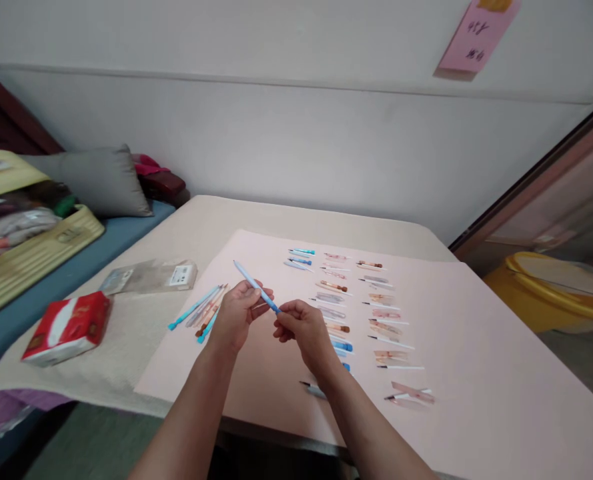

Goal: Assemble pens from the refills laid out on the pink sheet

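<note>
A slim light-blue pen slants above the pink sheet, its thin tip pointing up and to the left. My left hand is closed around the middle of it, the thumb lying along the barrel. At the darker blue lower end, the fingers of my right hand pinch the pen. Left of my left hand lies a loose bunch of pens in turquoise, clear and brown. Beyond and beside my right hand, pen parts are laid out in small groups in columns, such as a brown-capped set; my right forearm hides some of them.
The pink sheet covers much of a cloth-topped table. A clear plastic package and a red tissue pack lie at the left. A yellow bin stands right of the table, and a wall rises behind.
</note>
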Available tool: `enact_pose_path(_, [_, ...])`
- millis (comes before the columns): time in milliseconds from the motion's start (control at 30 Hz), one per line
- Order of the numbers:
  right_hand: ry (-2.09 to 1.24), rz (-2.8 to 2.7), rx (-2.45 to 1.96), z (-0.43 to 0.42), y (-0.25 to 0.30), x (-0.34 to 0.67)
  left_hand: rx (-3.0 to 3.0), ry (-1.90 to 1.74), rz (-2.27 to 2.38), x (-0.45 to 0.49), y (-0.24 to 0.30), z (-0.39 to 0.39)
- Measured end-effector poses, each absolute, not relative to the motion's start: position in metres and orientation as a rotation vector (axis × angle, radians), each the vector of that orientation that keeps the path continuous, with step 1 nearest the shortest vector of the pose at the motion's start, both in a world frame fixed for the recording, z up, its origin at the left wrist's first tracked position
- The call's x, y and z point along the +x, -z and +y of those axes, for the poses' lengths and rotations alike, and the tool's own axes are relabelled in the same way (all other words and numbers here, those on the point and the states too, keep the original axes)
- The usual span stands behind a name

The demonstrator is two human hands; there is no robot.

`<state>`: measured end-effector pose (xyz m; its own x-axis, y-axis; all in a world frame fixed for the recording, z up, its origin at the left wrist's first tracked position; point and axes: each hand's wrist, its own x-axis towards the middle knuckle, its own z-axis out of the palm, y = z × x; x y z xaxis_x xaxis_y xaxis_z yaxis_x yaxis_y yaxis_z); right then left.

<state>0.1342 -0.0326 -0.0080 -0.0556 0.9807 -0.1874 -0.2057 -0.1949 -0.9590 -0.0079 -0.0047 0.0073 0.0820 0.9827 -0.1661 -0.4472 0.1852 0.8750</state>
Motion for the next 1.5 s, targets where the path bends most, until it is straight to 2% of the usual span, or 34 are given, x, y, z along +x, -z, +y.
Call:
enact_pose_path(167, [-1.462,-1.043,-1.232,-0.03,0.006,0.138,0.735,-1.249,0.929,-0.012,-0.004,-0.001])
enact_pose_path(433, [-1.151,-1.323,-1.372,-0.024,0.009,0.148,0.746,-1.104,0.898,-0.006,-0.004,-0.005])
enact_pose_path(700, [-1.086,-1.401,-1.39,-0.024,0.013,0.148,0.831,-1.043,0.963,0.001,-0.004,-0.009])
enact_pose_path(1000, [-1.181,-1.356,-1.373,-0.027,0.009,0.145,0.874,-1.016,0.886,0.006,-0.001,-0.012])
enact_pose_path(1233, [-1.617,-1.087,-1.193,-0.028,0.007,0.146,0.845,-0.958,0.768,0.006,-0.007,-0.014])
enact_pose_path(1500, [-1.472,-1.213,-1.327,-0.029,0.011,0.14,0.821,-1.201,1.071,0.004,0.006,-0.007])
